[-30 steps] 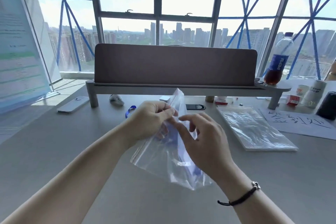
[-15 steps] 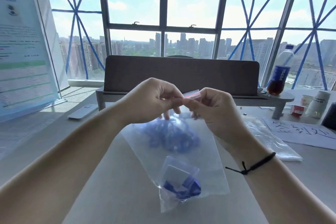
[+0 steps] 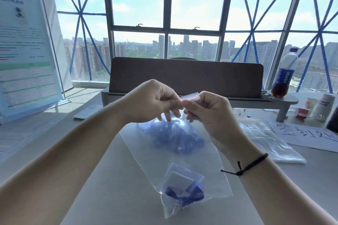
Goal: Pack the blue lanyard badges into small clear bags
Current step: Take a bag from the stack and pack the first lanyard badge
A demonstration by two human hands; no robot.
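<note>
Above the bench [image 3: 113,179], both hands up at chest height, pinching the zip strip of a clear bag [image 3: 175,159]. Left hand [image 3: 153,102] curled, thumb and fingers clamped on the strip's left part; right hand [image 3: 210,109] pinching the right part, the strip's red-lined end poking out just past its fingers. Bag hanging down from there, bottom corner pointing at the camera. Inside: blue lanyard [image 3: 175,137] bunched up high, right under the hands, and the badge [image 3: 184,186] sunk to the bottom with more blue strap around it. Black cord bracelet [image 3: 245,166] on the right wrist. Off to the right on the bench, a flat stack of spare bags [image 3: 270,140], just beside a handwritten sheet [image 3: 307,133]. Further back, a Pepsi bottle [image 3: 283,76] on a riser.
</note>
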